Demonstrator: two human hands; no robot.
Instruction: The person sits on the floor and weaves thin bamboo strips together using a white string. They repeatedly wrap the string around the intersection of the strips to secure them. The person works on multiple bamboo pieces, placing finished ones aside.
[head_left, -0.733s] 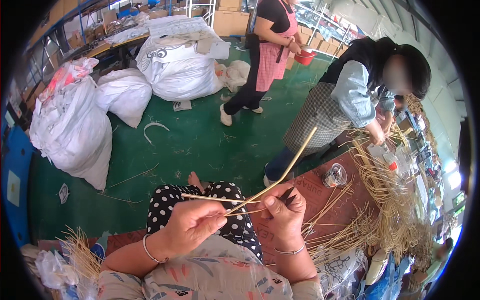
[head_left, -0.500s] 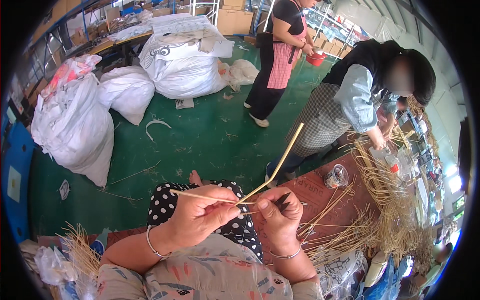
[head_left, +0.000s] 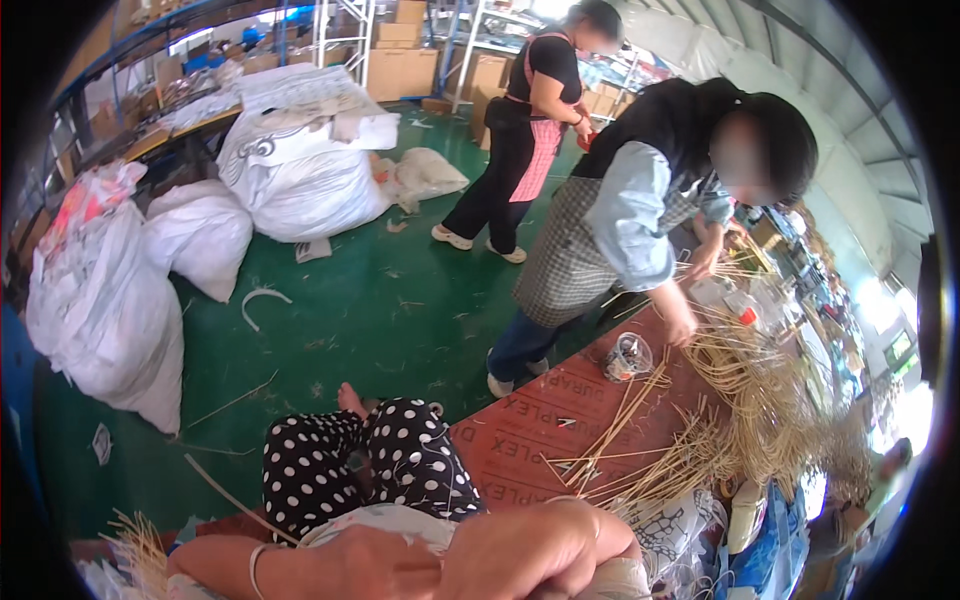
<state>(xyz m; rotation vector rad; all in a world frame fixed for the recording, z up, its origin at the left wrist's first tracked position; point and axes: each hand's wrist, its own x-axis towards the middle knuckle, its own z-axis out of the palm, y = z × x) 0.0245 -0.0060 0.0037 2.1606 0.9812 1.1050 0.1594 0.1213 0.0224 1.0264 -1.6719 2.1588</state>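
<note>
My left hand (head_left: 375, 565) and my right hand (head_left: 520, 550) are close together at the bottom edge, near my torso. Both are blurred and their fingers are mostly hidden, so what they hold does not show. A thin pale cane strand (head_left: 232, 500) sticks out to the left past my left wrist; its other end disappears behind my arm. Beneath my hands are my legs in black trousers with white dots (head_left: 420, 455).
A red board (head_left: 520, 440) at right bears loose cane strands (head_left: 640, 470), a clear tub (head_left: 628, 357) and a heap of bent cane (head_left: 760, 400). A co-worker in a checked apron (head_left: 565, 250) bends over it. Another person (head_left: 540, 110) stands behind. White sacks (head_left: 110, 310) stand left.
My hands have dropped toward my body from above my lap, and the kinked cane strand between them is out of sight. The co-worker's hand has moved over the cane heap; the view has shifted.
</note>
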